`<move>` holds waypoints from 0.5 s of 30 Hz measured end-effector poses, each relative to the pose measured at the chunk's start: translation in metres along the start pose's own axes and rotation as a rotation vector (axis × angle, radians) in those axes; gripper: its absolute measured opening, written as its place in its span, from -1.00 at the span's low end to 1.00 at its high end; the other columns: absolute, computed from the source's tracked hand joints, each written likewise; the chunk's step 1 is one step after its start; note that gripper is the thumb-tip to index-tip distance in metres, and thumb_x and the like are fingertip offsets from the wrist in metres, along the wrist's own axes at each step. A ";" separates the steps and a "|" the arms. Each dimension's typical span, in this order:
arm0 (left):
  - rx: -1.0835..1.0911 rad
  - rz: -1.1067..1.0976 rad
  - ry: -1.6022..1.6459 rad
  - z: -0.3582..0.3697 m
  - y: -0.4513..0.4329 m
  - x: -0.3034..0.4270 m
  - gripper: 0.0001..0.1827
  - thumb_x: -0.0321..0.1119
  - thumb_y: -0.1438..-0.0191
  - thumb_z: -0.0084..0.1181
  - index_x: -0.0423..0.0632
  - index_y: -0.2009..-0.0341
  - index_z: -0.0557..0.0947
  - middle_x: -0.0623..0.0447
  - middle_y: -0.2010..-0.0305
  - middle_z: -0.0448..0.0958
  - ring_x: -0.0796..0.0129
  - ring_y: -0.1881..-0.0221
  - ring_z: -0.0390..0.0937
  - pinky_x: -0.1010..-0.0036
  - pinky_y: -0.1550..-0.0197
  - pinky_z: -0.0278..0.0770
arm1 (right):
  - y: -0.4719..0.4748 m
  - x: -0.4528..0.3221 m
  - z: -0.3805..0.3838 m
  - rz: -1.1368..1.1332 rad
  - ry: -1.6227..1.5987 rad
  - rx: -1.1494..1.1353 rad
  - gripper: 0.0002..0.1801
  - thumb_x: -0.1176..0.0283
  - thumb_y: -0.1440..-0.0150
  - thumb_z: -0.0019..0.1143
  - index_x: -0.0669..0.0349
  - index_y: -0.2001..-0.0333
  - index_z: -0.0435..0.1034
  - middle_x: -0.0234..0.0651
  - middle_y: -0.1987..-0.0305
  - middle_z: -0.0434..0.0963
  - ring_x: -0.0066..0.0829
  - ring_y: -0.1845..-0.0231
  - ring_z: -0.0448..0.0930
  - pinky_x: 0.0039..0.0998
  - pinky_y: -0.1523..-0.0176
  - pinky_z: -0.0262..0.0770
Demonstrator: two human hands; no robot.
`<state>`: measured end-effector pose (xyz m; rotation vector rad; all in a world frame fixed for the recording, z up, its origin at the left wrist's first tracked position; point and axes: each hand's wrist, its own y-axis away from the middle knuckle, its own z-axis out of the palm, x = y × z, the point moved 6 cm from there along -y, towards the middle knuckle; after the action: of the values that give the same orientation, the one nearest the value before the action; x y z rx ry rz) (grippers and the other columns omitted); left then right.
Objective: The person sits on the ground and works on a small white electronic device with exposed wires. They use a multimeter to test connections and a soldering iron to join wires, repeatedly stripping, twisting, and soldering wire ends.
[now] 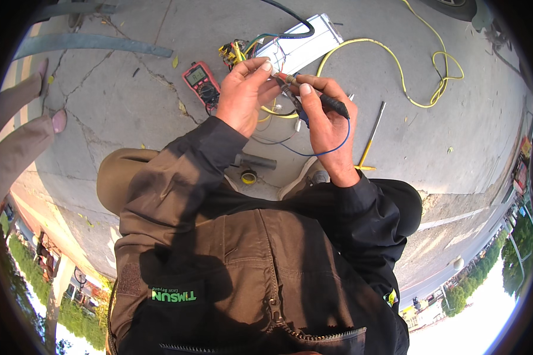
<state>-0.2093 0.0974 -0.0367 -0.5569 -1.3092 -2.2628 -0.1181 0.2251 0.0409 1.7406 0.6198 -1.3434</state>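
Note:
My left hand (246,91) pinches a small pale connector (273,70) between thumb and fingertips. In my right hand (331,120) are two test probes, one with a red tip (285,77) and one with a dark, taped handle (335,105); their tips meet the connector or sit just beside it, I cannot tell which. A blue wire loops from the taped handle. Left of my hands lies a red digital multimeter (202,84) with its display lit. Behind them rests a white finned metal box (306,42) with thin wires over it, beside a bundle of yellow connectors (231,52).
A yellow cable (397,66) winds across the concrete at right, near a T-handle tool (371,142). A roll of yellow tape (248,177) and a dark tube (257,160) lie between my feet. Another person's legs (20,133) stand at left. A vehicle wheel (455,6) shows at top right.

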 end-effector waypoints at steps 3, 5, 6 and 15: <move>0.001 -0.018 0.005 0.000 -0.001 0.000 -0.75 -0.36 -0.36 0.12 -0.07 -0.09 0.51 0.03 0.02 0.63 0.37 -0.01 0.63 0.44 -0.03 0.65 | 0.000 0.000 0.001 0.005 -0.079 0.014 -0.74 0.39 -0.35 0.16 0.36 0.01 0.56 -0.33 0.25 0.66 -0.69 0.29 0.53 -0.58 0.23 0.46; 0.009 -0.031 0.011 -0.001 -0.001 0.000 -0.75 -0.35 -0.36 0.12 -0.08 -0.09 0.51 0.03 0.02 0.64 0.36 -0.01 0.63 0.44 -0.04 0.64 | 0.002 -0.001 0.003 0.005 -0.091 0.019 -0.74 0.39 -0.35 0.16 0.36 0.00 0.56 -0.35 0.26 0.65 -0.70 0.30 0.51 -0.59 0.24 0.44; 0.010 -0.036 0.010 -0.001 -0.001 0.001 -0.75 -0.36 -0.36 0.12 -0.08 -0.09 0.51 0.03 0.02 0.63 0.36 -0.01 0.63 0.44 -0.05 0.64 | 0.002 -0.002 0.003 0.001 -0.088 0.013 -0.73 0.39 -0.35 0.16 0.36 0.00 0.56 -0.36 0.27 0.65 -0.71 0.31 0.51 -0.60 0.25 0.43; -0.005 -0.049 0.017 -0.003 -0.003 -0.002 -0.74 -0.35 -0.35 0.13 -0.11 -0.08 0.50 0.00 -0.01 0.60 0.32 -0.03 0.61 0.37 -0.10 0.63 | 0.003 0.002 0.003 -0.008 0.005 -0.017 -0.74 0.42 -0.33 0.19 0.32 -0.03 0.57 -0.43 0.32 0.62 -0.73 0.37 0.44 -0.60 0.30 0.37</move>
<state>-0.2102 0.0965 -0.0411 -0.5118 -1.3232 -2.3052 -0.1166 0.2209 0.0393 1.7300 0.6393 -1.3359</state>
